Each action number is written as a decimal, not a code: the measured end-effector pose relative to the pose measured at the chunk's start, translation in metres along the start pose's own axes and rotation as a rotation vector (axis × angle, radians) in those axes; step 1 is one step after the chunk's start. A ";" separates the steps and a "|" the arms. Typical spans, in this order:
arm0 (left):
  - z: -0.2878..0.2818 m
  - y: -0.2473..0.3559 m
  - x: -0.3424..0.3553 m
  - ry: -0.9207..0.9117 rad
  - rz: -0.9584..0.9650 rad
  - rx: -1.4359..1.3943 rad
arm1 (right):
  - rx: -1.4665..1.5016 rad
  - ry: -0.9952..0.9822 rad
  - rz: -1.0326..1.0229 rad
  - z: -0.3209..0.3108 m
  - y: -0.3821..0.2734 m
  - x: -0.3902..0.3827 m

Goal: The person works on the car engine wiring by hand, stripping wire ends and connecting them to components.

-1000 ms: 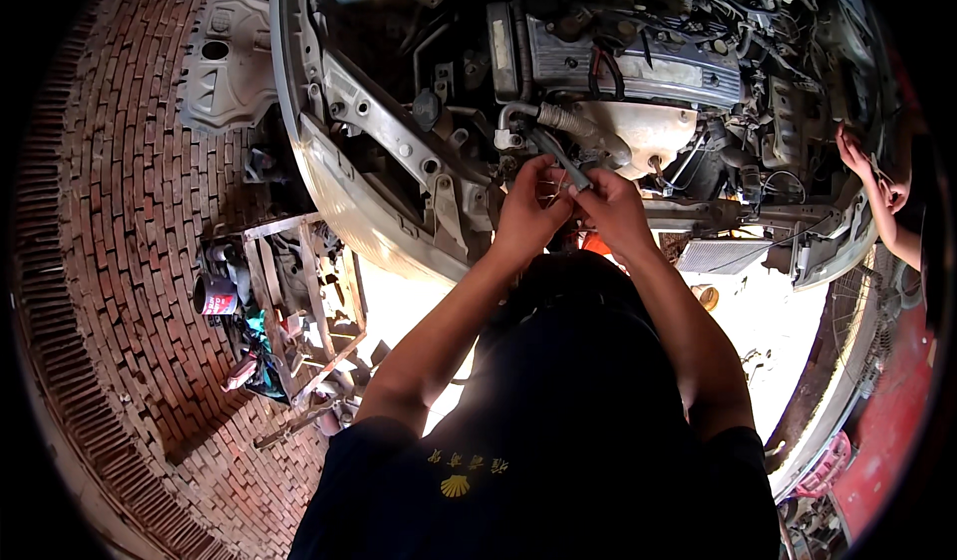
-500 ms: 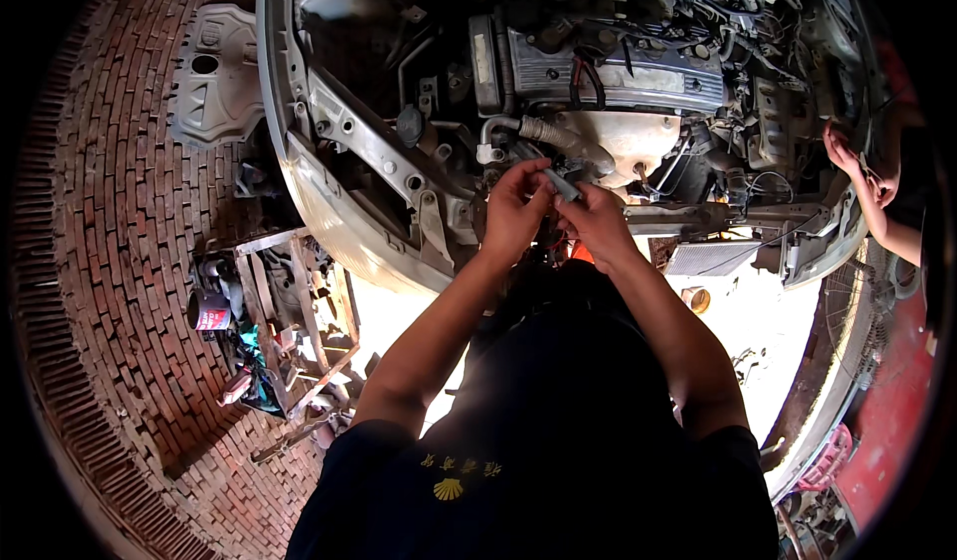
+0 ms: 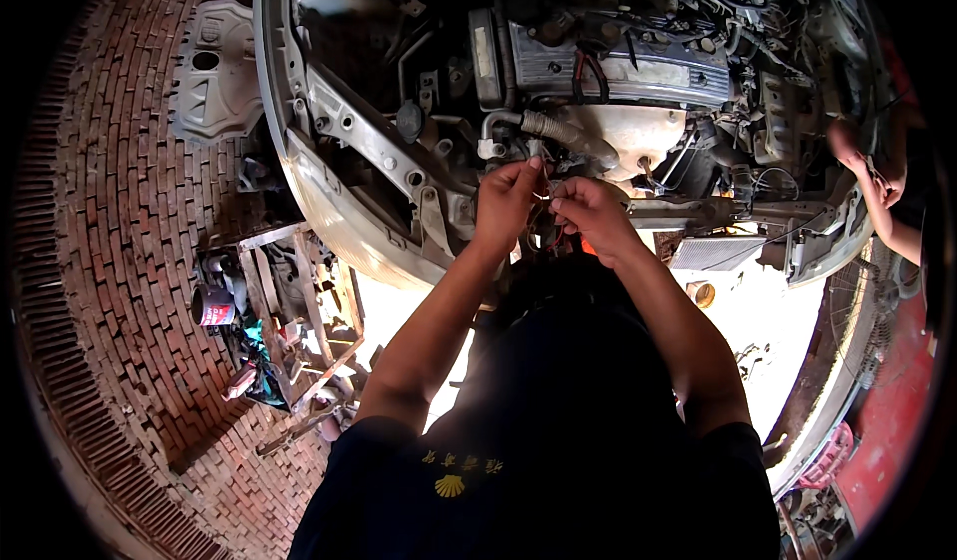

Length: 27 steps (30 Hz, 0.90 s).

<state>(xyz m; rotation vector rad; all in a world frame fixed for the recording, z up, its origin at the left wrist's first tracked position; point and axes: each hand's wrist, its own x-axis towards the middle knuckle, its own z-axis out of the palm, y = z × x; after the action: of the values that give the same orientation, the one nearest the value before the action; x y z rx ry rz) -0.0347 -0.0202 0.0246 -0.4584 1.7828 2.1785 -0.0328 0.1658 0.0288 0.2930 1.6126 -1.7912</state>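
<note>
At the front edge of an opened car's engine bay, thin, pale wires are held between two bare hands. On the left, the working space is bounded by a perforated silver-grey metal rail and a curved cream body panel; ahead, it is closed off by hoses and engine parts. Some open room is left above the brightly lit ground, beside the right forearm.

A ribbed, silver-grey engine cover is set beyond a smooth, tan-grey metal shield, and a corrugated grey hose is bent just beyond the hands. A finned, grey rectangular panel is seen farther right. Rough red bricks are laid across the floor at left, where a moulded grey plate is placed flat.

Both forearms are stretched forward, elbows apart. The left hand is raised slightly higher, its thumb and forefinger closed narrowly on the wires. The right hand is turned inward, its fingers curled and its fingertips pinched on the same wires, near the left; the exact contact is too small to be made out.
</note>
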 end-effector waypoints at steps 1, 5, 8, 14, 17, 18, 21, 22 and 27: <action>0.003 0.000 -0.001 0.015 0.017 -0.012 | -0.012 0.006 0.015 0.000 0.003 0.000; 0.016 -0.016 0.001 0.085 0.113 -0.058 | 0.013 0.011 -0.023 -0.002 0.004 0.000; 0.022 -0.026 0.004 0.133 0.184 -0.022 | -0.004 0.014 -0.009 -0.004 0.001 -0.002; 0.022 -0.027 0.001 0.155 0.220 -0.008 | -0.042 0.042 -0.073 -0.009 0.002 -0.003; 0.022 -0.024 0.001 0.123 0.154 -0.081 | -0.043 0.019 -0.057 -0.016 0.007 0.001; 0.025 -0.019 -0.001 0.144 0.111 -0.130 | -0.033 0.013 -0.037 -0.017 0.006 0.002; 0.037 -0.002 -0.015 0.210 0.026 -0.229 | 0.004 -0.001 -0.005 -0.017 -0.002 -0.002; 0.039 -0.001 -0.022 0.232 0.028 -0.229 | 0.017 -0.004 0.002 -0.016 -0.004 -0.005; 0.025 -0.013 -0.038 0.142 -0.129 -0.339 | -0.048 0.002 -0.130 -0.007 -0.007 -0.012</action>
<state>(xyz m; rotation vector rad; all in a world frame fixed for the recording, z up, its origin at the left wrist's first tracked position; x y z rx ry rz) 0.0038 0.0056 0.0335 -0.7993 1.4015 2.4125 -0.0305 0.1764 0.0392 0.1706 1.7074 -1.8459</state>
